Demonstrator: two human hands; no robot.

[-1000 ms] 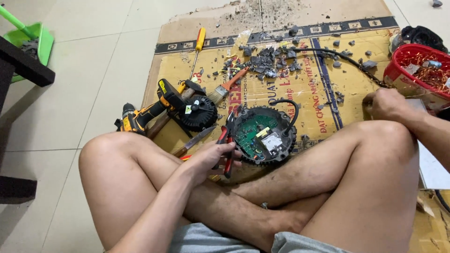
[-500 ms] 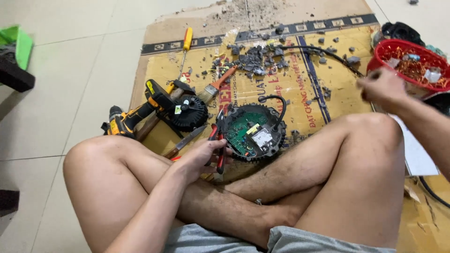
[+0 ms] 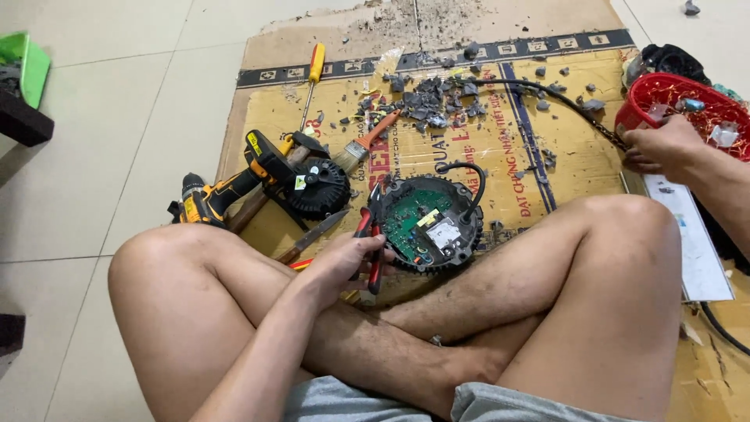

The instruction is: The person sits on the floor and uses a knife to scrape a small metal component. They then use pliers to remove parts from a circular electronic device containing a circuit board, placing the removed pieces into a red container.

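The person is sitting cross-legged on the floor, and the round black housing (image 3: 432, 224) with its green circuit board is lying on the cardboard sheet (image 3: 500, 148) just in front of the crossed shins. The left hand (image 3: 341, 262) is resting at the housing's left edge, its grip closing round the red handles of a pair of pliers (image 3: 370, 241) whose nose is pointing up beside the rim. The right hand (image 3: 662, 147) is reaching well to the right of the housing, at the rim of a red basket (image 3: 652, 95); I cannot tell whether its grip is pinching anything. The housing is looking stiff and fairly heavy, with a toothed rim giving a firm hold, while the board and the black cable (image 3: 467, 173) looping off it seem fragile, so the rim is the place to take it. Left of the housing a yellow drill (image 3: 226, 191), a paintbrush (image 3: 361, 145) and a screwdriver (image 3: 311, 78) are lying. Compared with a moment ago, the right hand is sitting closer against the basket, while the left is keeping its place.
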